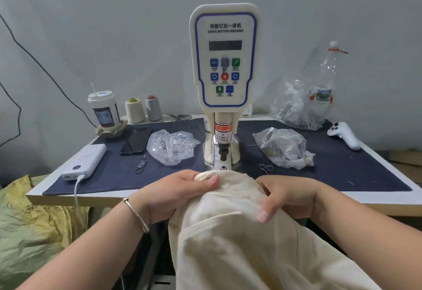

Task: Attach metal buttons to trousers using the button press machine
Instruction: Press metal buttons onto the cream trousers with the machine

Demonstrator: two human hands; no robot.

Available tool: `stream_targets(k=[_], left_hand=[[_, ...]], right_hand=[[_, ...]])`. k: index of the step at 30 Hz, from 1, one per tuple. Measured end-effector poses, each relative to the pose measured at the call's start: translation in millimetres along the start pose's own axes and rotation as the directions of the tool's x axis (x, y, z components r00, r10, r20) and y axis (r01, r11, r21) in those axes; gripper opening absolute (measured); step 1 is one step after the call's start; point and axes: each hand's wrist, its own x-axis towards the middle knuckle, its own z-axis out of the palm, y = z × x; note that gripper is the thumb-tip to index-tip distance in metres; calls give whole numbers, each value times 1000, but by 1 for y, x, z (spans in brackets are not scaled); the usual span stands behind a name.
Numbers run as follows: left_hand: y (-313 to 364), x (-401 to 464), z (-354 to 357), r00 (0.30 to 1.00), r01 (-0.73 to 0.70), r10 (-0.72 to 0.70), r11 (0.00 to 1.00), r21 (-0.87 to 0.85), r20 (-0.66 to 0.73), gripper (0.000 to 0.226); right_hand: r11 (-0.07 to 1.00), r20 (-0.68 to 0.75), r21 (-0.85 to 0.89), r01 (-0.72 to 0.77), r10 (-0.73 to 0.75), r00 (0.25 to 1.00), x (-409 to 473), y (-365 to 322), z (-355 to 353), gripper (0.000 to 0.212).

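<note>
At the far left, a lidded cup point(104, 111) stands at the far edge of the bench point(388, 200), with two thread cones point(143, 109) just to its right. Nearer, a white power bank point(85, 161) lies on the dark mat point(114, 175), its cable hanging over the near edge. A black phone point(135, 140) lies to its right, then a clear bag point(170, 147) that appears to hold small metal parts.

The left hand point(180, 192) grips the cream trousers point(239, 232) at the near edge of the bench, thumb on top, pinching a folded edge of the fabric. That edge lies just in front of the button press machine point(225, 61), at the centre of the bench, but is not yet under the punch point(223, 152). The lower die point(223, 167) shows bare.

The right hand point(290, 200) clamps the trousers from the right side, fingers curled over the cloth. The two hands are apart, with the fabric bunched between them.

Further right lies a second clear bag point(283, 148), with a larger bag point(296, 107) and a plastic bottle point(327, 77) behind it. A white controller point(343, 134) rests at the far right.

Step in hand, as judged: positioning the garment for pressing. No button is visible at the die. The next move calls for loading the button parts, advancing the fabric edge flat over the die, and keeping fingers clear of the punch.
</note>
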Motion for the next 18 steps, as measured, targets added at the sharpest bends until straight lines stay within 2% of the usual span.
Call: stream_targets(k=[3, 5, 7, 9, 13, 16, 18], left_hand=[[-12, 1, 0, 1000, 7, -6, 1000, -9, 28, 60], [-19, 1, -3, 987, 75, -81, 996, 47, 138, 53], [-24, 2, -9, 977, 126, -143, 986, 113, 160, 43], [-32, 5, -18, 985, 141, -146, 988, 58, 87, 43], [-42, 16, -24, 995, 52, -68, 978, -203, -75, 38], [-39, 31, -22, 969, -24, -50, 957, -290, -244, 28], [-37, 41, -22, 948, -35, -71, 946, -322, -311, 33]], right_hand=[[995, -68, 93, 17, -11, 998, 0, 10, -9, 36], [995, -140, 103, -3, 18, 990, 5, 16, -15, 28], [989, -215, 135, -61, 89, 972, 12, 17, -20, 20], [973, -270, 210, -97, 153, 951, 20, 15, -26, 17], [920, -381, 382, -88, 244, 892, 35, -1, -40, 20], [896, -469, 442, -33, 263, 843, 45, -9, -49, 31], [878, -494, 478, -26, 293, 818, 50, -11, -53, 35]])
